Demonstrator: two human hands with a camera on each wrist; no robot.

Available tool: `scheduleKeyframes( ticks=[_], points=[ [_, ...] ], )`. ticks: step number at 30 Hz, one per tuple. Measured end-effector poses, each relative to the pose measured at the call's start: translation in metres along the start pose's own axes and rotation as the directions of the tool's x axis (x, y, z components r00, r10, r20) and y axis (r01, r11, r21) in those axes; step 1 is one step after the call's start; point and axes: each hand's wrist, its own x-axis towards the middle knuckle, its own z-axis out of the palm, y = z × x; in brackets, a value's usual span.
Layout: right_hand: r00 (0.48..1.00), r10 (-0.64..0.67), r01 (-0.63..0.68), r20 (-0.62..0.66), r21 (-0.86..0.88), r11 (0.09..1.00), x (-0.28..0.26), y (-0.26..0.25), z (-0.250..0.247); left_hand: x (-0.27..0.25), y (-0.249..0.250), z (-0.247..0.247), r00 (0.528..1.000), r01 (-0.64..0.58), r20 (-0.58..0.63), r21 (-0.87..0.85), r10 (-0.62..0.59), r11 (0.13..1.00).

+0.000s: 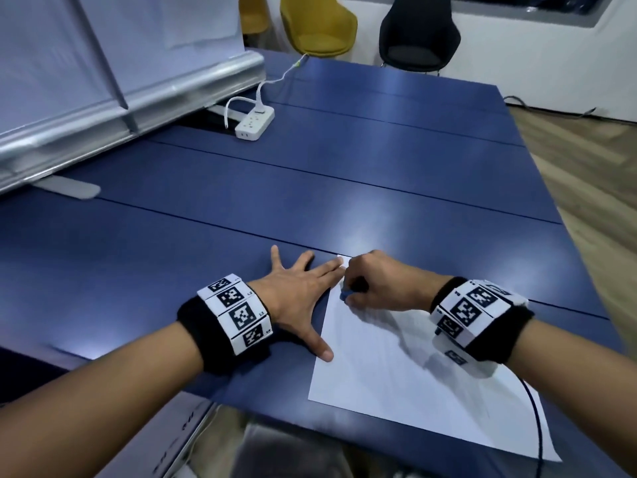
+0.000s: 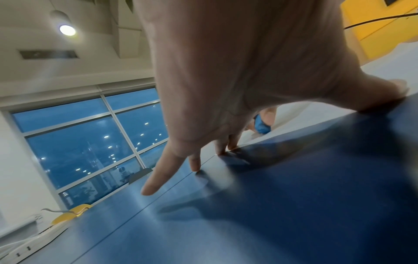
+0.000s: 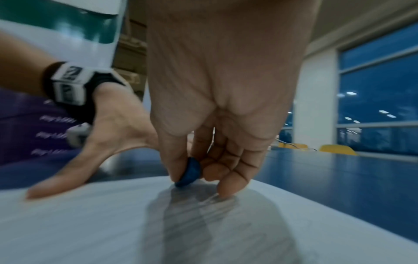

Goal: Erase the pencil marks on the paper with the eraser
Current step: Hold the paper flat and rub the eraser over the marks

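A white sheet of paper [image 1: 406, 370] lies on the blue table [image 1: 241, 257], near its front right. My right hand [image 1: 375, 288] pinches a small blue eraser [image 1: 345, 294] between thumb and fingers and holds it down on the paper's far left corner; the right wrist view shows the eraser [image 3: 189, 172] touching the sheet [image 3: 113, 223]. My left hand [image 1: 303, 291] lies flat and spread at the paper's left edge, thumb tip and two fingertips on the sheet, the rest on the table. Pencil marks are too faint to make out.
A white power strip [image 1: 255, 122] with a cable sits far back on the table. A whiteboard frame [image 1: 103, 108] runs along the left. Yellow and black chairs [image 1: 317, 25] stand beyond the table. A black cable [image 1: 536, 419] crosses the paper's right side.
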Motion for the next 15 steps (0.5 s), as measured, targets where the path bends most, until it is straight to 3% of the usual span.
scheduleKeyframes(
  ticks=[4,9,13,15],
  points=[
    [0.99,0.083,-0.081,-0.111,0.017,0.997,0.009,0.006,-0.005,-0.002,0.002,-0.003,0.999,0.006,0.035,-0.058,-0.004,0.998],
    [0.999,0.027,-0.027,0.024,0.0,1.0,0.004,-0.002,0.0,-0.005,0.002,-0.005,0.999,-0.001,0.042,-0.073,0.004,0.997],
    [0.989,0.101,-0.103,-0.108,-0.011,0.995,0.012,0.007,-0.009,-0.004,0.001,-0.004,0.999,-0.004,0.047,-0.041,0.005,0.999],
    [0.997,0.04,-0.042,-0.068,-0.015,0.999,0.006,0.002,-0.004,-0.005,0.001,-0.003,0.999,-0.014,0.032,-0.052,0.016,0.999]
  ],
)
